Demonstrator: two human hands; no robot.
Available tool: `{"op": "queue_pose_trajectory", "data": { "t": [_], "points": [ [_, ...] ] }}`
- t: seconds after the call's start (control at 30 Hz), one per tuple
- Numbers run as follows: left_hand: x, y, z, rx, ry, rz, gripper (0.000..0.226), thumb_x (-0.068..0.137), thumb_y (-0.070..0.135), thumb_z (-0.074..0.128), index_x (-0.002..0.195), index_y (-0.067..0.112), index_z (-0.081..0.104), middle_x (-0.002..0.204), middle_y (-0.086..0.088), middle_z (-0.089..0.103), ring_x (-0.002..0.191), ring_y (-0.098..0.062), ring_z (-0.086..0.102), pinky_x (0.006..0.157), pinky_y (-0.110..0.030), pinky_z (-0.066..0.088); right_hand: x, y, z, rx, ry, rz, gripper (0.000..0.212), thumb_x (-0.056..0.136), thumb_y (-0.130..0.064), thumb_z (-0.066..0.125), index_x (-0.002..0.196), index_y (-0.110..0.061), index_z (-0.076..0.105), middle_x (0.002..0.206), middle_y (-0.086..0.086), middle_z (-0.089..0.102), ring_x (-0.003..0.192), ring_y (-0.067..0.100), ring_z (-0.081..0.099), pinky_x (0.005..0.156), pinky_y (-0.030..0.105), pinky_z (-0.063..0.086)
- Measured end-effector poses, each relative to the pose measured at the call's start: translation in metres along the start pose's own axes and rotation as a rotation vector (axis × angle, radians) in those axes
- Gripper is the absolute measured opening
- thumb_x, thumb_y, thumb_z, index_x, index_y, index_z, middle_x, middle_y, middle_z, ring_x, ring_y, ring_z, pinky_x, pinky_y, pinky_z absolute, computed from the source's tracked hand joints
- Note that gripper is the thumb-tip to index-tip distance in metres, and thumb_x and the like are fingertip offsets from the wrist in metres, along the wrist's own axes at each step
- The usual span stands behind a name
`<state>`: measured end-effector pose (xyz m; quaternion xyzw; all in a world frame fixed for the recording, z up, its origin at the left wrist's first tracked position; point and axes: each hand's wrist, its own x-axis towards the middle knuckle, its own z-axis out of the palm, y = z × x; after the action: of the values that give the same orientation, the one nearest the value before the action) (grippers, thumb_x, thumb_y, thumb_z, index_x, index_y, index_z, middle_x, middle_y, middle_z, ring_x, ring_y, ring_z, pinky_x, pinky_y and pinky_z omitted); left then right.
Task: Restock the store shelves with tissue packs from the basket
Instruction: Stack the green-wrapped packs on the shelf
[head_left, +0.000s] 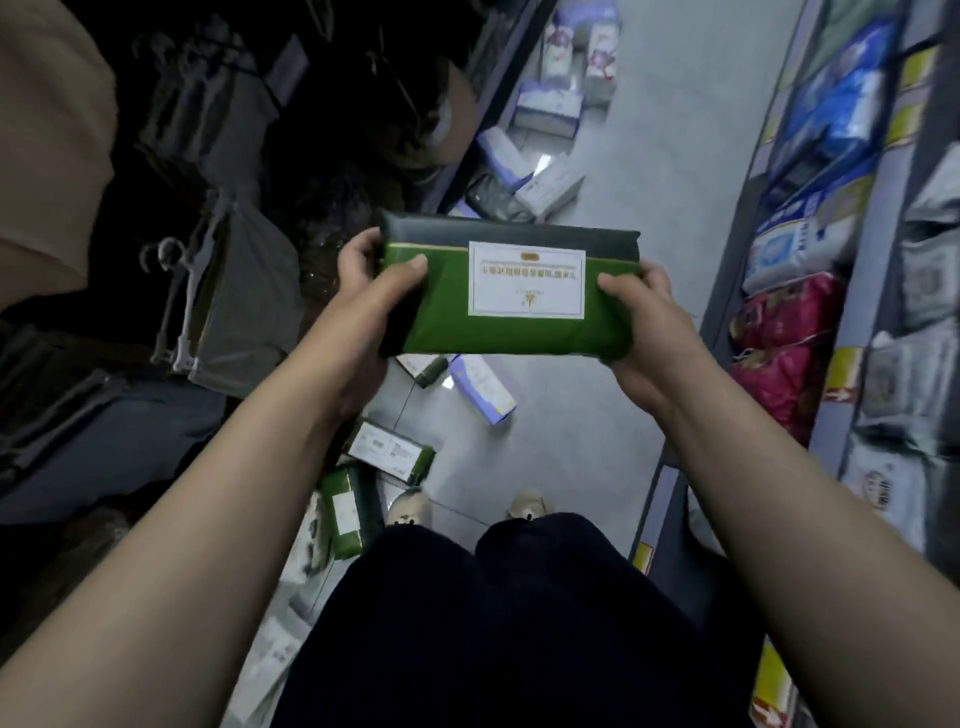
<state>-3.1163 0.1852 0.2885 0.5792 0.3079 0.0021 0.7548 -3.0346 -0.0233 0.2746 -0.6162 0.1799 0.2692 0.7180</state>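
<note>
Two hands hold one green tissue pack (509, 291) at centre. My left hand (374, 275) grips its 9 o'clock end and my right hand (641, 312) its 3 o'clock end. I judge the step to be carrying it for placement. The next move calls for a turn to the shelves (748, 208) at 3 o'clock, which hold blue, white and pink packs. I see no basket. Loose packs (389, 452) lie on the floor (649, 156).

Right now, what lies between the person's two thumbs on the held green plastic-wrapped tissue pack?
In the head view, a white rectangular label lies on the green plastic-wrapped tissue pack between the thumbs of the left hand and the right hand.
</note>
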Motion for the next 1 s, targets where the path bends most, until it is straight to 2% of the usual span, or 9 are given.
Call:
{"op": "queue_pose_trajectory", "data": {
  "t": [0.1, 0.2, 0.33, 0.43, 0.53, 0.67, 0.73, 0.87, 1.0],
  "points": [
    [-0.003, 0.023, 0.006, -0.026, -0.106, -0.032, 0.065, 0.075, 0.036, 0.065, 0.132, 0.023, 0.034, 0.118, 0.000, 0.056, 0.096, -0.010, 0.062, 0.081, -0.028, 0.052, -0.024, -0.022, -0.007, 0.054, -0.008, -0.044, 0.029, 0.096, -0.009, 0.050, 0.119, -0.027, 0.049, 0.115, 0.004, 0.063, 0.104, 0.024, 0.063, 0.084, 0.043, 0.055],
    [-0.005, 0.043, 0.009, 0.075, -0.170, -0.025, 0.077, 0.067, 0.039, 0.078, 0.127, 0.019, 0.033, 0.124, -0.005, 0.057, 0.105, -0.016, 0.065, 0.092, -0.035, 0.053, -0.042, -0.036, -0.010, 0.123, 0.006, -0.124, 0.027, 0.096, -0.006, 0.049, 0.117, -0.024, 0.053, 0.113, 0.007, 0.063, 0.116, 0.032, 0.059, 0.098, 0.049, 0.048],
    [-0.012, 0.068, 0.012, 0.253, -0.190, 0.008, 0.068, 0.083, 0.037, 0.072, 0.131, 0.023, 0.026, 0.110, 0.004, 0.055, 0.091, -0.010, 0.064, 0.080, -0.035, 0.056, -0.061, -0.042, 0.005, 0.397, 0.130, -0.235, 0.034, 0.094, -0.012, 0.057, 0.128, -0.015, 0.051, 0.114, 0.010, 0.063, 0.113, 0.028, 0.060, 0.100, 0.043, 0.049],
    [-0.023, 0.071, 0.013, 0.185, -0.262, -0.054, 0.079, 0.074, 0.042, 0.071, 0.138, 0.028, 0.026, 0.116, 0.005, 0.056, 0.097, -0.013, 0.064, 0.075, -0.038, 0.057, -0.079, -0.032, 0.037, 0.664, 0.166, -0.176, 0.037, 0.088, -0.031, 0.065, 0.120, -0.015, 0.055, 0.114, 0.012, 0.067, 0.110, 0.029, 0.063, 0.098, 0.048, 0.051],
    [-0.034, 0.058, 0.005, 0.164, -0.393, -0.194, 0.089, 0.060, 0.049, 0.074, 0.136, 0.019, 0.041, 0.124, -0.004, 0.062, 0.108, -0.019, 0.065, 0.077, -0.044, 0.058, -0.096, -0.008, 0.072, 0.519, 0.037, -0.107, 0.063, 0.075, -0.053, 0.068, 0.127, -0.018, 0.058, 0.123, 0.009, 0.068, 0.114, 0.028, 0.064, 0.093, 0.050, 0.052],
    [-0.036, 0.058, -0.027, 0.484, -0.696, -0.322, 0.066, 0.056, 0.047, 0.079, 0.112, 0.023, 0.054, 0.102, 0.005, 0.066, 0.104, -0.017, 0.062, 0.088, -0.035, 0.049, -0.113, 0.012, 0.065, 0.497, 0.027, -0.090, 0.058, 0.079, -0.032, 0.065, 0.133, -0.013, 0.056, 0.107, 0.008, 0.074, 0.094, 0.022, 0.072, 0.077, 0.038, 0.059],
    [-0.028, 0.067, -0.038, 0.622, -0.809, -0.363, 0.066, 0.057, 0.054, 0.083, 0.113, 0.028, 0.057, 0.109, 0.006, 0.062, 0.109, -0.017, 0.052, 0.089, -0.030, 0.041, -0.126, 0.012, 0.049, 0.363, -0.023, -0.057, 0.051, 0.082, -0.022, 0.063, 0.131, -0.010, 0.056, 0.097, 0.007, 0.076, 0.084, 0.020, 0.073, 0.071, 0.033, 0.060],
    [-0.003, 0.087, -0.025, 0.533, -0.603, -0.183, 0.111, 0.049, 0.070, 0.069, 0.147, 0.035, 0.029, 0.148, 0.000, 0.043, 0.139, -0.027, 0.036, 0.113, -0.053, 0.027, -0.148, 0.000, 0.019, -0.086, -0.260, 0.081, 0.039, 0.070, -0.016, 0.062, 0.108, -0.015, 0.059, 0.085, 0.003, 0.076, 0.073, 0.017, 0.073, 0.060, 0.027, 0.058],
    [-0.009, 0.090, 0.007, 0.753, -0.887, -0.240, 0.096, 0.049, 0.066, 0.070, 0.134, 0.028, 0.049, 0.121, 0.000, 0.065, 0.112, -0.022, 0.059, 0.096, -0.037, 0.046, -0.151, -0.021, 0.000, -0.318, -0.340, 0.277, 0.040, 0.068, -0.019, 0.070, 0.108, -0.019, 0.063, 0.097, 0.013, 0.074, 0.079, 0.026, 0.072, 0.070, 0.037, 0.061]
  ]
}}
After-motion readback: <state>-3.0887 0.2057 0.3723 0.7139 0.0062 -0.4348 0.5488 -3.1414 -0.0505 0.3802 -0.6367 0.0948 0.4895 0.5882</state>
